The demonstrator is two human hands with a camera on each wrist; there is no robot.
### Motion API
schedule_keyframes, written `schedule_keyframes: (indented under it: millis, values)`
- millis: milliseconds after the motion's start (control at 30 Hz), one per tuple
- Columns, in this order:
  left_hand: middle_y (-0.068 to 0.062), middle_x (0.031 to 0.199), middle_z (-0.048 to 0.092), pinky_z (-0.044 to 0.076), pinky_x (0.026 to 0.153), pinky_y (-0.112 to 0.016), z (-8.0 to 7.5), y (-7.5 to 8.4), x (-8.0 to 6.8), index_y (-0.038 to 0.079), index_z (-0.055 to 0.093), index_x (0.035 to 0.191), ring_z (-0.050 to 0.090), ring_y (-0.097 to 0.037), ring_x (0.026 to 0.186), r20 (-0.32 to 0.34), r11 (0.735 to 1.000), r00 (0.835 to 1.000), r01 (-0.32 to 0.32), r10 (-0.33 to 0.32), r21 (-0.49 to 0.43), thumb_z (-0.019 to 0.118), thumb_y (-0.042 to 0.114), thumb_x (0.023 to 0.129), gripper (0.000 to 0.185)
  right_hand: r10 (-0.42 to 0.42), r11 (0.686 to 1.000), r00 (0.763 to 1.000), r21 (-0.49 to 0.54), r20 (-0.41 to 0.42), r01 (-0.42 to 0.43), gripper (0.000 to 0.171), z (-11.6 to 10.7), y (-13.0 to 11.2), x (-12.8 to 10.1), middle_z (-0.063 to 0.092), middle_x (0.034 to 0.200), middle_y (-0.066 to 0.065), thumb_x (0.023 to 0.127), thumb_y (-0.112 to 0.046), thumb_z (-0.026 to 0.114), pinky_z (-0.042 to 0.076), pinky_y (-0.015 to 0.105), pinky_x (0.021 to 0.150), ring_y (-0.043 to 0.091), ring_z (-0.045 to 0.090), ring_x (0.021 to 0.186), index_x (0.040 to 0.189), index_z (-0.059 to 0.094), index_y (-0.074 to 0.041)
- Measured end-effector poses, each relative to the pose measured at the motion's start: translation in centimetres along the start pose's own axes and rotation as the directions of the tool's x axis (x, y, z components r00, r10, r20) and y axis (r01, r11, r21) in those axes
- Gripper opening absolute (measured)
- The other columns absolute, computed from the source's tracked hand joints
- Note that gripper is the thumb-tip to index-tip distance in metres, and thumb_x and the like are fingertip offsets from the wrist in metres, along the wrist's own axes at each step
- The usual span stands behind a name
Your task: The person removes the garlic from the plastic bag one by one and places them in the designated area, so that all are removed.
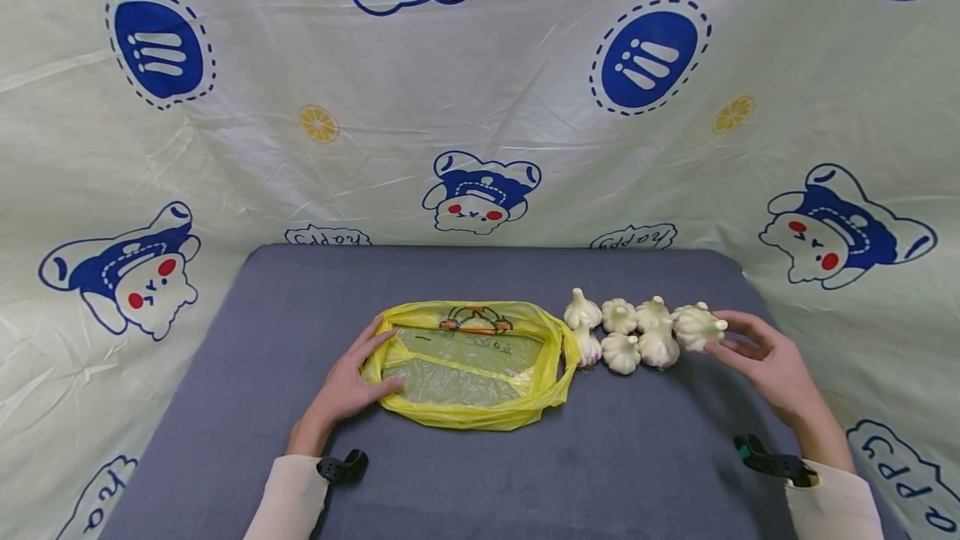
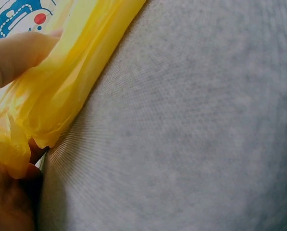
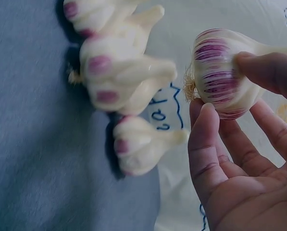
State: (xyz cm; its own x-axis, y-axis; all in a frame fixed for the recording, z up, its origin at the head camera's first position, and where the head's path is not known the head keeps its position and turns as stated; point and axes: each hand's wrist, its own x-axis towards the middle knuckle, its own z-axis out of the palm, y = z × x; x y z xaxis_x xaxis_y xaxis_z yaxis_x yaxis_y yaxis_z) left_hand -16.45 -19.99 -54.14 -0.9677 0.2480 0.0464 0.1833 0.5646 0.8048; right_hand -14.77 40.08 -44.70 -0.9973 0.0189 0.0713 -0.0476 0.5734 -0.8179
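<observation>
A yellow plastic bag (image 1: 480,415) lies on the table with its mouth spread wide, and the inside looks bare of contents. My left hand (image 1: 348,386) grips the bag's left rim, thumb near and fingers at the far side. The left wrist view shows bunched yellow plastic (image 2: 66,91) between thumb and fingers. At the far right of the garlic group, my right hand (image 1: 772,369) holds a garlic bulb (image 3: 225,72) between thumb and fingers, raised off the table. Purple streaks and a tuft of roots show on it. Several other garlic bulbs (image 1: 621,353) stand between bag and right hand.
The garlic bulbs sit close together in two rough rows, the leftmost touching or nearly touching the bag's right handle. Beneath everything is a grey-blue table (image 1: 600,473). A pale printed cloth (image 1: 480,65) hangs behind and around it.
</observation>
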Motion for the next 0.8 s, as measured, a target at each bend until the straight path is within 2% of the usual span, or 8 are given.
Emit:
schedule_keyframes:
  millis: [367, 600, 800]
  values:
    - [-0.005, 0.173, 0.020, 0.023, 0.120, -0.069, 0.0, -0.1, -0.1, 0.018, 0.047, 0.156, 0.020, -0.039, 0.158, -0.003, 1.000, 1.000, -0.013, 0.013, 0.002, 0.082, 0.036, 0.086, 0.080, 0.136, 0.991, 0.991, -0.019, 0.016, -0.136, 0.053, -0.4, 2.9, 0.0, 0.050, 0.115, -0.028, 0.097, -0.036, 0.073, 0.058, 0.021, 0.074, -0.013, 0.060, 0.093, 0.141, 0.056, -0.012]
    - [-0.004, 0.173, 0.021, 0.023, 0.120, -0.068, 0.0, -0.2, 0.0, 0.018, 0.048, 0.156, 0.020, -0.037, 0.158, -0.007, 1.000, 1.000, -0.018, 0.018, -0.003, 0.082, 0.035, 0.086, 0.079, 0.167, 0.985, 0.986, -0.038, 0.023, -0.166, 0.057, 0.0, 5.0, 0.0, 0.049, 0.112, -0.030, 0.097, -0.039, 0.073, 0.058, 0.023, 0.073, -0.013, 0.061, 0.090, 0.141, 0.053, -0.009]
    - [-0.004, 0.173, 0.021, 0.024, 0.120, -0.068, -0.1, -0.1, -0.1, 0.018, 0.048, 0.155, 0.021, -0.037, 0.158, -0.010, 1.000, 1.000, -0.021, 0.021, -0.004, 0.082, 0.035, 0.086, 0.079, 0.182, 0.982, 0.983, -0.052, 0.025, -0.181, 0.064, 0.6, 6.7, -0.3, 0.049, 0.108, -0.033, 0.096, -0.037, 0.074, 0.058, 0.024, 0.071, -0.012, 0.062, 0.087, 0.143, 0.050, -0.001]
